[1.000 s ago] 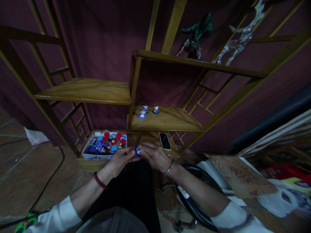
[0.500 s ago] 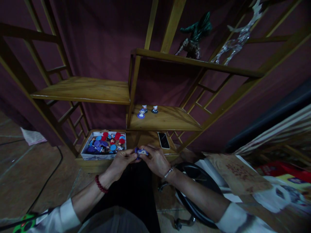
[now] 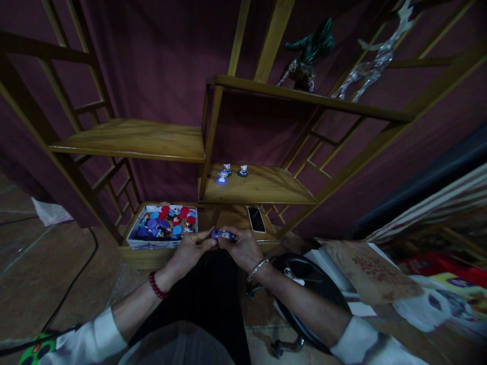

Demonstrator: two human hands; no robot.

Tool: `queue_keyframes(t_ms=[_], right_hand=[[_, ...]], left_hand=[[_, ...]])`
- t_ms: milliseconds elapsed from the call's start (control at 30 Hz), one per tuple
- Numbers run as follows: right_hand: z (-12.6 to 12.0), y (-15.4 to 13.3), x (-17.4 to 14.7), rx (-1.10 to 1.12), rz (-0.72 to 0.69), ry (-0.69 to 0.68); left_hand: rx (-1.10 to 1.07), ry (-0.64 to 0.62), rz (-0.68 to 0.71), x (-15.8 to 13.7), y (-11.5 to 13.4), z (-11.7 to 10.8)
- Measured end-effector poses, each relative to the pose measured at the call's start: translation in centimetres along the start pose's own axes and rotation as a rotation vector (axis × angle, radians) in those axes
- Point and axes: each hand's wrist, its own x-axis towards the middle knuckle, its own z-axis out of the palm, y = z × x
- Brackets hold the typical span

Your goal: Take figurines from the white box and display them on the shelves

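A small purple-and-white toy figurine (image 3: 225, 234) lies sideways between my two hands, in front of the lower shelf. My left hand (image 3: 194, 249) pinches its purple round base (image 3: 214, 233) between thumb and fingers. On the other side, my right hand (image 3: 243, 248) is closed on the figurine's upper part, and the fingertips hide some of it. To the left stands an open box (image 3: 155, 245) filled with several figurines and red, blue and purple discs. Beyond my hands, a purple-based figurine (image 3: 221, 178) and two dark-based ones, left (image 3: 227, 169) and right (image 3: 243, 171), stand upright on a shelf.
A phone (image 3: 256, 220) lies on the bottom board, right of my hands. The wooden shelf unit has a middle shelf (image 3: 262, 187) and a left shelf (image 3: 133, 139). Above are a green statue (image 3: 308, 56) and a clear deer (image 3: 371, 66). A black stool (image 3: 315, 284) stands right.
The figurine has shifted slightly right and turned nearer level, its base now lined up with its body. Both hands keep their hold, and the right wrist has moved a little left.
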Motion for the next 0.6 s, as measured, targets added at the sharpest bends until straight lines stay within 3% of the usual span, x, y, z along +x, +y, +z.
queue_keyframes(t_ms=[367, 467, 600], right_hand=[[1.3, 1.4, 0.6, 0.402, 0.311, -0.045], [1.4, 1.3, 0.7, 0.355, 0.261, -0.032], [0.9, 0.0, 0.5, 0.108, 0.074, 0.008]], left_hand=[[0.106, -0.009, 0.070, 0.5, -0.5, -1.0], [0.082, -0.015, 0.071, 0.4, 0.0, -0.9], [0.039, 0.000, 0.037, -0.1, 0.8, -0.5]])
